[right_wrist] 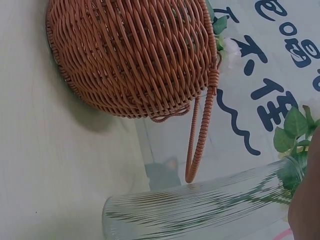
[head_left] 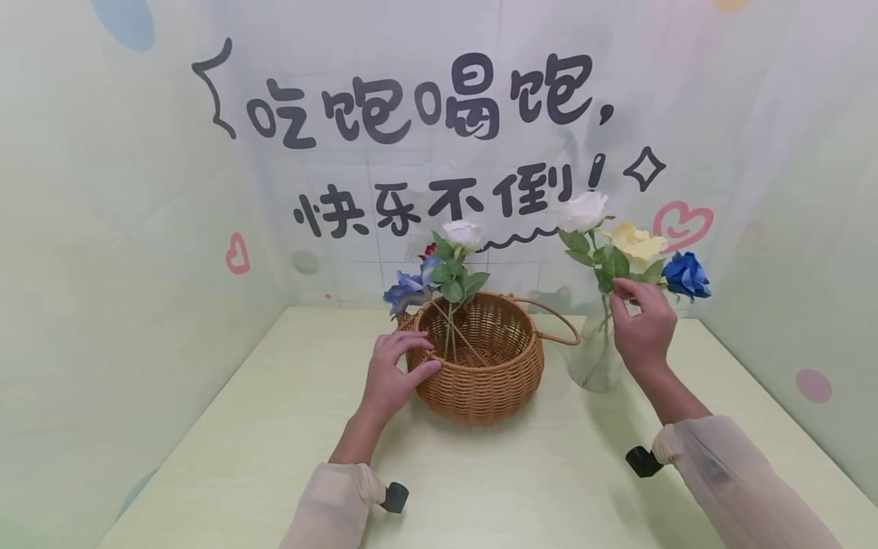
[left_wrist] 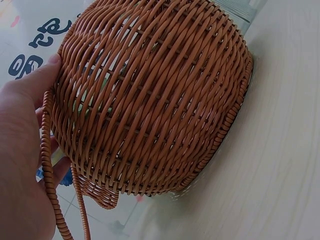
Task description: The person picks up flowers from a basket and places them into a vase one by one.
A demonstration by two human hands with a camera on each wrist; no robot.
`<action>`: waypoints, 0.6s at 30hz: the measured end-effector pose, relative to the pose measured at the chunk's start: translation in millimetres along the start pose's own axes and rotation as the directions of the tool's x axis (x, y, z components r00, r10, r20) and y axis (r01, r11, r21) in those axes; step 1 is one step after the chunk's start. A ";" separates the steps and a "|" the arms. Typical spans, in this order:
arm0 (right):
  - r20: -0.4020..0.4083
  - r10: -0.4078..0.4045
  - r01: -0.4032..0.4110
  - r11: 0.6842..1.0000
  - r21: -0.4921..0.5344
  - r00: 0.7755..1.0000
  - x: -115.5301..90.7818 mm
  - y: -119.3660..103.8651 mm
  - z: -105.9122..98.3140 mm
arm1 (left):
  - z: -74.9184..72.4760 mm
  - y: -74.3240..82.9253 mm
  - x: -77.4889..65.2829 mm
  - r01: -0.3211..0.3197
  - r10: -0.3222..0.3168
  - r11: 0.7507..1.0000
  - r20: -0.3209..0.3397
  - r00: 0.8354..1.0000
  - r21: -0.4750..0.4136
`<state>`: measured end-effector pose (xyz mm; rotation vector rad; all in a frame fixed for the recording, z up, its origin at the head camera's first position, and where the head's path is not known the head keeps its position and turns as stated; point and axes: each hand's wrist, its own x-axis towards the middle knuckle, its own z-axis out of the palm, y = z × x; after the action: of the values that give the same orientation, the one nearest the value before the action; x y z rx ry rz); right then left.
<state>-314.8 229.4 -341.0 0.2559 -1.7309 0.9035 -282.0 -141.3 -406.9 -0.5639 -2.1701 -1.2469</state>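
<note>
A brown wicker basket [head_left: 480, 389] stands mid-table, holding a white rose [head_left: 463, 234], blue flowers [head_left: 410, 288] and a partly hidden red one [head_left: 430, 250]. My left hand [head_left: 392, 371] grips the basket's left rim, its thumb against the weave and a folded-down handle [left_wrist: 47, 165] passing between thumb and fingers. To the right stands a clear ribbed glass vase [head_left: 591, 362] with a white rose [head_left: 585, 211], a yellow flower [head_left: 638, 244] and a blue rose [head_left: 688, 275]. At its mouth my right hand [head_left: 643, 324] pinches a flower stem among the leaves; its fingertips mostly cover the stem.
The pale wooden table [head_left: 274, 457] meets a printed wall cloth [head_left: 343, 282] behind, with more cloth on both sides. The basket's other handle [head_left: 559, 320] juts right, close to the vase. A small black camera [head_left: 394, 497] sits at my left wrist, another [head_left: 645, 461] at my right.
</note>
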 end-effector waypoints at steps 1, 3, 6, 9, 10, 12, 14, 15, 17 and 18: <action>0.001 0.001 -0.001 1.000 0.006 1.000 -0.2 -0.3 -0.1 | -0.1 0.1 0.0 0.001 -0.001 1.000 0.000 1.000 0.000; 0.004 0.008 -0.008 1.000 0.016 1.000 -0.8 -1.0 -0.5 | -0.1 0.1 0.0 0.003 -0.003 1.000 0.001 1.000 0.001; 0.005 0.024 -0.024 0.999 0.031 1.000 -1.9 -1.6 -1.3 | -0.1 -0.3 0.3 0.000 0.000 1.000 0.001 1.000 -0.002; 0.008 0.039 -0.040 0.998 0.048 0.999 -3.3 -2.3 -1.9 | 0.4 -0.7 0.5 -0.010 0.010 1.000 -0.001 1.000 -0.007; 0.010 0.046 -0.047 0.998 0.050 0.999 -3.9 -2.7 -2.1 | 0.3 -0.6 0.5 -0.011 0.011 1.000 -0.002 1.000 -0.007; 0.016 0.056 -0.057 0.997 0.058 0.998 -5.2 -3.2 -2.0 | 0.3 -0.5 0.5 -0.012 0.012 1.000 -0.005 1.000 -0.005; 0.019 0.061 -0.062 0.996 0.065 0.998 -6.0 -3.9 -1.5 | 0.3 -0.3 0.5 -0.009 0.009 1.000 -0.005 1.000 -0.002; 0.021 0.064 -0.066 0.995 0.069 0.998 -6.4 -4.2 -1.0 | 0.2 -0.2 0.4 -0.006 0.006 1.000 -0.004 1.000 -0.001; 0.023 0.066 -0.068 0.994 0.082 0.998 -7.3 -4.8 0.0 | 0.2 -0.1 0.4 -0.002 0.002 1.000 -0.002 1.000 0.000; 0.024 0.065 -0.067 0.994 0.089 0.998 -7.6 -5.6 0.6 | 0.1 -0.1 0.4 0.001 -0.001 1.000 -0.001 1.000 0.000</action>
<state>-309.2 223.2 -345.4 0.2694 -1.7291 1.0313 -282.4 -141.2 -406.7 -0.5623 -2.1702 -1.2469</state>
